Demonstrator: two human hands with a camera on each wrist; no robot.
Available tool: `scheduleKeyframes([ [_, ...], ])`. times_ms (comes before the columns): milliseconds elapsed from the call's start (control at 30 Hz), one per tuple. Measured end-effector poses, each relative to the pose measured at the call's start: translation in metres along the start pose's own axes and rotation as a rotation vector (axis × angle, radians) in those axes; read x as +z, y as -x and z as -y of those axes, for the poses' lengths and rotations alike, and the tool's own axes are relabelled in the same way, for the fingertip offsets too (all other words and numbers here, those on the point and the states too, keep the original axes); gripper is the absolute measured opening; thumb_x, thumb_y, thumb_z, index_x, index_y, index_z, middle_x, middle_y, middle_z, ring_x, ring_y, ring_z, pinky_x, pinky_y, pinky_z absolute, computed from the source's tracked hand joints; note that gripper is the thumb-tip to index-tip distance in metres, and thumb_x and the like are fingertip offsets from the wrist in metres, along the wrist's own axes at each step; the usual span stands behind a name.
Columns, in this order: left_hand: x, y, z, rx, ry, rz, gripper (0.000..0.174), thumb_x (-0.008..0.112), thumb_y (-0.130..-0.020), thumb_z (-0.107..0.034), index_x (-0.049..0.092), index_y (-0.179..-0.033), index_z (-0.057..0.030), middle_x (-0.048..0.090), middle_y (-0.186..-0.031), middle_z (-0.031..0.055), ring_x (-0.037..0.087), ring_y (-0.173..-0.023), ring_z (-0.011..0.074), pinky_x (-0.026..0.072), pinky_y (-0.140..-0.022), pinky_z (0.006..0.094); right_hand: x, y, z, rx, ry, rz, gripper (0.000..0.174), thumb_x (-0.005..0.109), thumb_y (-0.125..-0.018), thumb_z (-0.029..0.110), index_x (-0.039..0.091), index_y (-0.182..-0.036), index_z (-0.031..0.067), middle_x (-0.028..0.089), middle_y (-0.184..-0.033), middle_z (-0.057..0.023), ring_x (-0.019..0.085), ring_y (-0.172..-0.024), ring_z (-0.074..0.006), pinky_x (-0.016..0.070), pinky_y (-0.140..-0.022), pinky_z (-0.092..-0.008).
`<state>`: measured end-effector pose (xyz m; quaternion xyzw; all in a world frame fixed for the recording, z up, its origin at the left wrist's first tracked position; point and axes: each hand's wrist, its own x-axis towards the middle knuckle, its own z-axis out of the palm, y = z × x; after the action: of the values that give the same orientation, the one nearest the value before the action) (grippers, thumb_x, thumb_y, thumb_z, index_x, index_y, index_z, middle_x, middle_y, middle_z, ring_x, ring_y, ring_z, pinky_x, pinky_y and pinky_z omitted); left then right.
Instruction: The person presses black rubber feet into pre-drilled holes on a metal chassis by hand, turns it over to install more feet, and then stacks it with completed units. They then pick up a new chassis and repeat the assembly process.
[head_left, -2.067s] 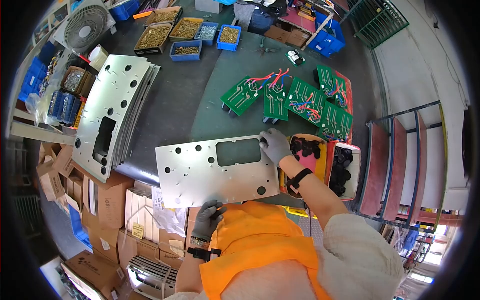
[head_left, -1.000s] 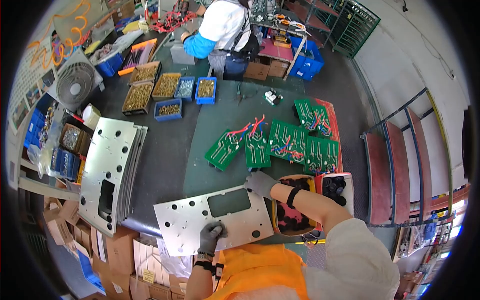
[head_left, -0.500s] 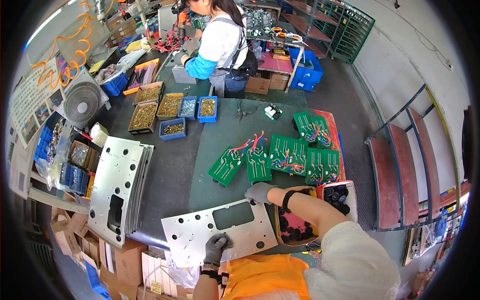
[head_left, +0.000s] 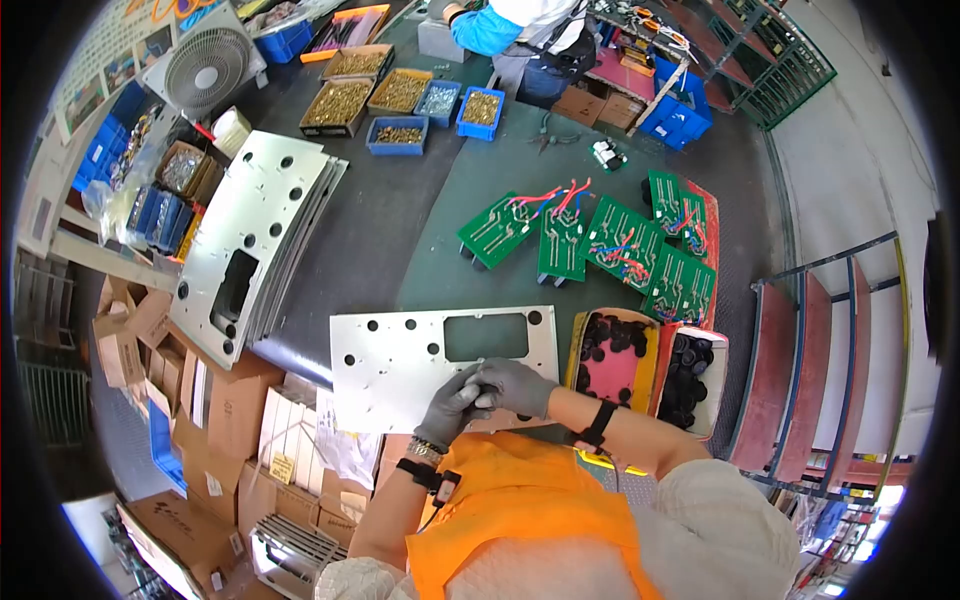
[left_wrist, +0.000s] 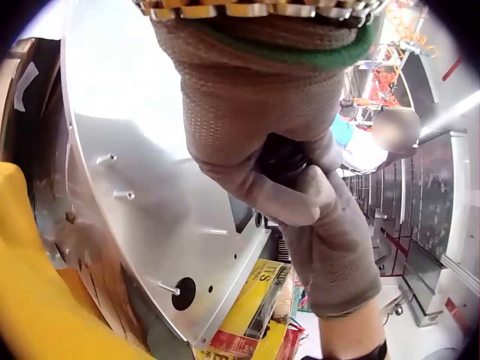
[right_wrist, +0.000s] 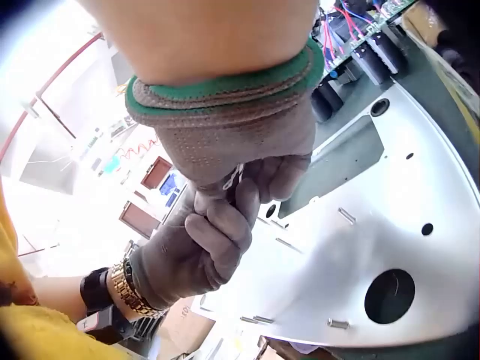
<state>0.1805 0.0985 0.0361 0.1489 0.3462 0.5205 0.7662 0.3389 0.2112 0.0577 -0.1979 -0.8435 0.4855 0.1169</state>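
L hand (head_left: 450,405) curled round a small black part (left_wrist: 283,159), over the metal panel's (head_left: 385,395) near side; R hand (head_left: 515,385) meets it there, fingers bent in, but can't tell if it's gripping anything. Part looks light, prob. rubber or plastic w/ a bit of give, not fragile: pinch it by the rim. Panel's prob. stiff & slippery, best held by its edges, off the studs (right_wrist: 338,325). Part's full shape's hidden between the hands, ditto some of the panel's near edge in head view.

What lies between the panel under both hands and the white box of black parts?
A yellow-walled box, holding black parts; the head view shows it.
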Motion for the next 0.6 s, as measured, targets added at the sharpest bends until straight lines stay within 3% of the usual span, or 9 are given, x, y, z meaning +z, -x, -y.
scheduleKeyframes([
  [33,0.001,0.002,0.003,-0.001,0.008,-0.009,0.077,0.067,-0.088,-0.048,0.040,-0.141,0.0000,0.062,-0.110,0.0068,0.063,-0.090,0.0137,0.0535,-0.071,0.0232,0.005,0.005,0.003,0.002,-0.006,0.011,0.026,0.075,-0.076,0.016,0.069,-0.099,0.0064,0.061,-0.095,-0.0133,0.061,-0.092,-0.0315,0.0496,-0.085,-0.0394],
  [100,0.000,0.007,0.007,-0.022,0.001,0.001,0.079,0.068,-0.086,-0.051,0.041,-0.141,-0.0002,0.062,-0.110,0.0063,0.063,-0.089,0.0135,0.0532,-0.071,0.0233,0.012,0.013,0.007,0.372,-0.228,0.025,0.024,0.074,-0.079,0.015,0.070,-0.101,0.0082,0.062,-0.099,-0.0104,0.061,-0.094,-0.0267,0.0497,-0.083,-0.0360],
  [167,-0.006,0.013,0.017,-0.017,0.059,-0.026,0.072,0.068,-0.088,-0.044,0.044,-0.139,0.0013,0.063,-0.108,0.0073,0.064,-0.087,0.0149,0.0536,-0.069,0.0239,0.018,0.009,0.008,0.391,-0.229,0.009,0.021,0.074,-0.079,0.012,0.069,-0.098,0.0062,0.063,-0.093,-0.0082,0.062,-0.087,-0.0206,0.0506,-0.079,-0.0323],
  [233,-0.020,0.015,0.031,0.026,0.107,-0.316,0.064,0.068,-0.090,-0.037,0.046,-0.136,0.0017,0.064,-0.105,0.0090,0.065,-0.083,0.0167,0.0538,-0.066,0.0247,0.023,-0.006,0.001,0.448,-0.262,-0.102,0.018,0.074,-0.080,0.010,0.067,-0.096,0.0046,0.063,-0.085,-0.0068,0.061,-0.078,-0.0166,0.0514,-0.075,-0.0312],
  [267,-0.030,0.015,0.031,0.066,0.162,-0.345,0.057,0.067,-0.091,-0.033,0.048,-0.133,0.0011,0.066,-0.101,0.0109,0.066,-0.079,0.0175,0.0538,-0.065,0.0250,0.026,-0.018,-0.002,0.455,-0.336,-0.185,0.014,0.072,-0.083,0.010,0.067,-0.094,0.0056,0.062,-0.079,-0.0054,0.059,-0.073,-0.0125,0.0512,-0.072,-0.0297],
  [367,-0.044,0.026,0.023,0.119,0.119,-0.586,0.049,0.063,-0.095,-0.031,0.051,-0.129,0.0006,0.067,-0.098,0.0110,0.064,-0.079,0.0163,0.0521,-0.065,0.0243,0.031,-0.066,-0.004,0.541,-0.246,-0.190,0.012,0.072,-0.082,0.011,0.066,-0.091,0.0065,0.063,-0.082,-0.0072,0.062,-0.076,-0.0184,0.0515,-0.074,-0.0338],
  [400,-0.048,0.029,0.019,0.145,0.114,-0.609,0.046,0.063,-0.095,-0.031,0.052,-0.127,-0.0007,0.067,-0.097,0.0103,0.064,-0.079,0.0167,0.0524,-0.065,0.0244,0.034,-0.077,-0.013,0.538,-0.249,-0.176,0.012,0.072,-0.082,0.011,0.066,-0.091,0.0065,0.063,-0.082,-0.0072,0.062,-0.076,-0.0184,0.0515,-0.074,-0.0338],
  [467,-0.052,0.033,0.010,0.160,0.112,-0.645,0.045,0.063,-0.095,-0.031,0.053,-0.127,-0.0008,0.067,-0.097,0.0102,0.064,-0.080,0.0169,0.0527,-0.065,0.0244,0.049,-0.094,-0.032,0.224,0.183,-0.325,0.011,0.072,-0.079,0.011,0.065,-0.087,0.0084,0.062,-0.084,-0.0086,0.061,-0.082,-0.0267,0.0503,-0.077,-0.0389],
  [600,-0.065,0.029,0.003,0.176,0.157,-0.668,0.041,0.064,-0.095,-0.026,0.054,-0.125,0.0001,0.067,-0.096,0.0114,0.066,-0.077,0.0178,0.0550,-0.063,0.0241,0.045,-0.091,-0.038,0.089,0.342,-0.153,0.009,0.070,-0.078,0.012,0.065,-0.084,0.0085,0.061,-0.089,-0.0090,0.059,-0.089,-0.0299,0.0479,-0.081,-0.0420],
])
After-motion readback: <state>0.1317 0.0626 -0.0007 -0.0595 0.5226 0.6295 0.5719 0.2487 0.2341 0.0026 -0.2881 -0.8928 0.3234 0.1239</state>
